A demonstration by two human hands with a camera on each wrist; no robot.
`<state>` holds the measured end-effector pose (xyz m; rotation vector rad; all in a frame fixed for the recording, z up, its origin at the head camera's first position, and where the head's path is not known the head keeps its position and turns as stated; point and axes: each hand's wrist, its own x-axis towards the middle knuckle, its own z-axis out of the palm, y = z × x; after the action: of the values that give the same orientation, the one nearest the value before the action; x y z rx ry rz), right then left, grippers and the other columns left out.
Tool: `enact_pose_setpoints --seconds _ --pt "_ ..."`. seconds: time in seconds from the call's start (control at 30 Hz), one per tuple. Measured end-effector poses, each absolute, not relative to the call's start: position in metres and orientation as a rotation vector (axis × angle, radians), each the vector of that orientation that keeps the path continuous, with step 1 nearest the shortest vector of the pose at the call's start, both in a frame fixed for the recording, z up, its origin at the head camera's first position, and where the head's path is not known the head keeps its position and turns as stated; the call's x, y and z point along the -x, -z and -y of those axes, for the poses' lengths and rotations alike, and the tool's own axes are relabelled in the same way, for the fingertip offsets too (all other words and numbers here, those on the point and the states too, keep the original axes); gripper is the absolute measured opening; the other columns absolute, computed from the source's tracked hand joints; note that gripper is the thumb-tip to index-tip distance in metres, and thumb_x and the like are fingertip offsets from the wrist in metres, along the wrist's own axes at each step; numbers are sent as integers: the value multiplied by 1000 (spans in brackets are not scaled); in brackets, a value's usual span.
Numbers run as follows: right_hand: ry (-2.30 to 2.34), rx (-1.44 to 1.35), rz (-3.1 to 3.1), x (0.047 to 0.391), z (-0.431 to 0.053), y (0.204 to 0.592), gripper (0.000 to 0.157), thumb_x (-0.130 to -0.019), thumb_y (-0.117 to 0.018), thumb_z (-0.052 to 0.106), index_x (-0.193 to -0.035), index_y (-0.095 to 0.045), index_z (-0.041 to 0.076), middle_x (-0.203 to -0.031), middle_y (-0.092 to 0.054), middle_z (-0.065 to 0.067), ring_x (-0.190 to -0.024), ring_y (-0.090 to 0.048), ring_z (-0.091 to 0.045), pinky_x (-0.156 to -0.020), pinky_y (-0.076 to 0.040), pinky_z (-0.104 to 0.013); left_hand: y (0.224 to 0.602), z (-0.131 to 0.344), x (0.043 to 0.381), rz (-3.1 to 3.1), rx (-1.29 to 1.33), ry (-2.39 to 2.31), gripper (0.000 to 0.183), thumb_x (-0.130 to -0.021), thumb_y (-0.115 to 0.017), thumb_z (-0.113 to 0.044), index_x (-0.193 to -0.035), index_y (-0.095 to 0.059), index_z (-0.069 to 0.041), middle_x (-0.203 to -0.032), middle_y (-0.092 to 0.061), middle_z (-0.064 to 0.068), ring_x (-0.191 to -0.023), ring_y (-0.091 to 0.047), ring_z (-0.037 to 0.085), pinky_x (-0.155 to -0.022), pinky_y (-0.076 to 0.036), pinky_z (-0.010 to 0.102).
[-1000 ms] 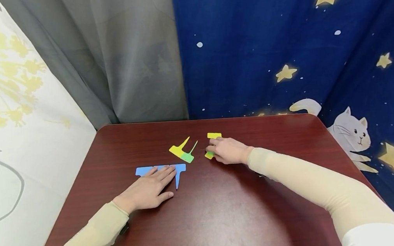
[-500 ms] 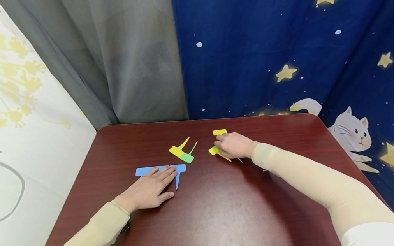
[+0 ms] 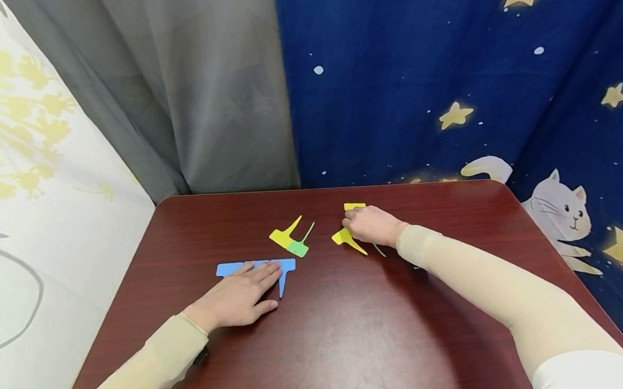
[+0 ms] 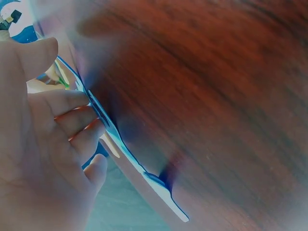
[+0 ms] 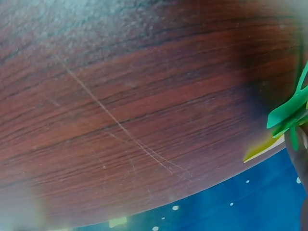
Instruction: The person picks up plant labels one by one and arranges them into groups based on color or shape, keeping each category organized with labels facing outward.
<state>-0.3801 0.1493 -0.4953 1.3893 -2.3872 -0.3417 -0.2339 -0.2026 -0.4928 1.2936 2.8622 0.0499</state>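
Observation:
In the head view my left hand (image 3: 239, 296) lies flat with straight fingers over a row of blue T-shaped plant labels (image 3: 287, 264), hiding part of them. The left wrist view shows those fingers along the thin edge of the blue labels. Farther right, my right hand (image 3: 374, 225), fingers curled, pinches green plant labels (image 5: 288, 108), seen at the right edge of the right wrist view and mostly covered in the head view. One yellow label (image 3: 354, 205) shows above the right fingers, and another yellow label (image 3: 343, 236) sticks out below them.
Between the hands, a yellow plant label (image 3: 281, 238) and a green plant label (image 3: 298, 248) lie side by side, their stems pointing away. Everything rests on a dark red-brown wooden table (image 3: 324, 341). A grey curtain (image 3: 225, 103) and a starry blue curtain (image 3: 381, 102) hang behind it.
My right hand has shifted to the right and slightly away, with the yellow and green labels around it moving too. The left hand stays on the blue labels.

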Motion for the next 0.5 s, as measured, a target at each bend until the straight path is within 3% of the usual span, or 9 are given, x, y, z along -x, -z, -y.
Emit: enact_pose_setpoints --seconds 0.13,0.37,0.5 --pt "311 -1353 2319 380 -152 491 9 -76 -59 10 -81 -61 16 -82 -61 -1 -70 -54 -19 -46 -47 -33 493 202 234 -2858 -1296 -62 67 -91 -40 -52 -142 -31 -9 -147 -27 5 -133 -25 21 -107 -19 45" --pt "48 -1246 2311 380 -154 471 20 -81 -61 14 -100 -66 18 -87 -63 3 -79 -53 -18 -55 -49 -31 493 203 234 -2861 -1277 -51 68 -90 -41 -52 -142 -31 -9 -147 -26 4 -134 -24 21 -107 -19 45" --pt "-162 -1167 2461 376 -153 459 27 -83 -58 14 -108 -64 23 -88 -60 8 -63 -49 -7 -43 -41 -24 493 203 234 -2858 -1270 -50 68 -90 -41 -52 -142 -31 -9 -147 -27 4 -133 -24 21 -106 -20 45"
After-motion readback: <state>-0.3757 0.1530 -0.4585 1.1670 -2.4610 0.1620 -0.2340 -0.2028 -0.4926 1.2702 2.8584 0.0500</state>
